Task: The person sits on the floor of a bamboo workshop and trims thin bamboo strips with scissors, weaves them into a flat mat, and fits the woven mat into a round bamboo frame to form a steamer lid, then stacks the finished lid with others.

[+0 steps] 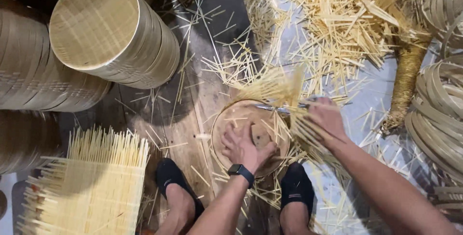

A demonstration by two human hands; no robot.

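Left hand (246, 146) flat on round woven bamboo tray (226, 119) — right hand (325, 117) gripping blade (275, 108).

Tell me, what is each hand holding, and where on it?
The right hand grips scissors at the handle end, blades among bamboo strips. The left hand grips nothing; it presses flat inside the round bamboo tray.

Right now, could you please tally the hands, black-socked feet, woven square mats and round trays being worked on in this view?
Hands: 2, left hand and right hand
Black-socked feet: 2
Woven square mat: 1
Round tray under the hands: 1
Total: 6
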